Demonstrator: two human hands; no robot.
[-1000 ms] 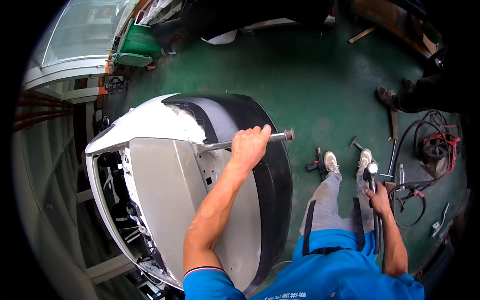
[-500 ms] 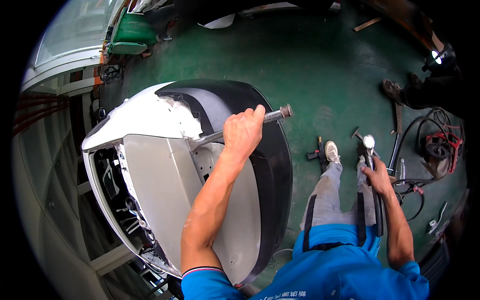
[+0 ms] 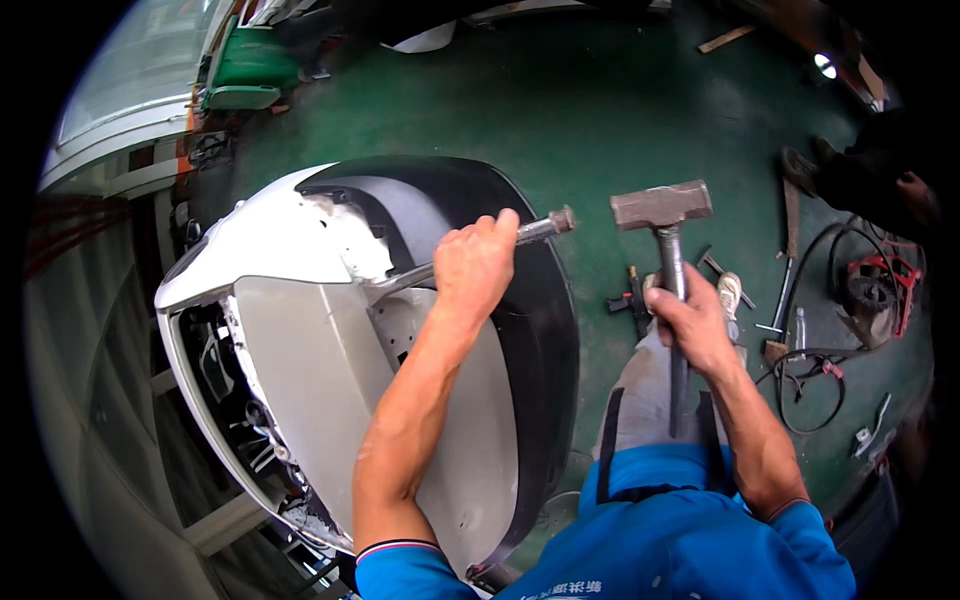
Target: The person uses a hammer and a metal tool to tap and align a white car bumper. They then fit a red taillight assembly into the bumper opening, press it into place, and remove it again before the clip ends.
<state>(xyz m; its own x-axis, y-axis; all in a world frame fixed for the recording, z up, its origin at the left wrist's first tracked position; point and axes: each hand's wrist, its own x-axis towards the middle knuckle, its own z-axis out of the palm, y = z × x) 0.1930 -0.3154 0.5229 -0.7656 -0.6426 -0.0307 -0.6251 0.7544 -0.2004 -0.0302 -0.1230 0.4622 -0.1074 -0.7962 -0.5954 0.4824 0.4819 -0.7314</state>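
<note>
My left hand [image 3: 475,260] is wrapped round a thick steel bar [image 3: 538,231] with a flattened, knobbed end pointing right. The bar's other end rests at the edge of the torn white body corner of a car [image 3: 352,250], beside the beige panel [image 3: 295,340]; its very tip is hard to make out. In my right hand [image 3: 698,320] is the handle of a sledgehammer [image 3: 660,206]. Its rusty head is raised to the right of the bar's knobbed end, apart from it. Below my left arm curves the car's black bumper [image 3: 548,370].
Near my shoes on the green floor lie a black tool [image 3: 626,302] and a small hammer [image 3: 728,280]. Hoses [image 3: 800,370] and a red-framed machine [image 3: 905,300] are at the right, where another person [image 3: 865,170] stands. A green bin [image 3: 255,60] is at far left.
My right hand has swung the sledgehammer up and to the left, closer to the bar's end. The left hand still grips the bar in nearly the same place.
</note>
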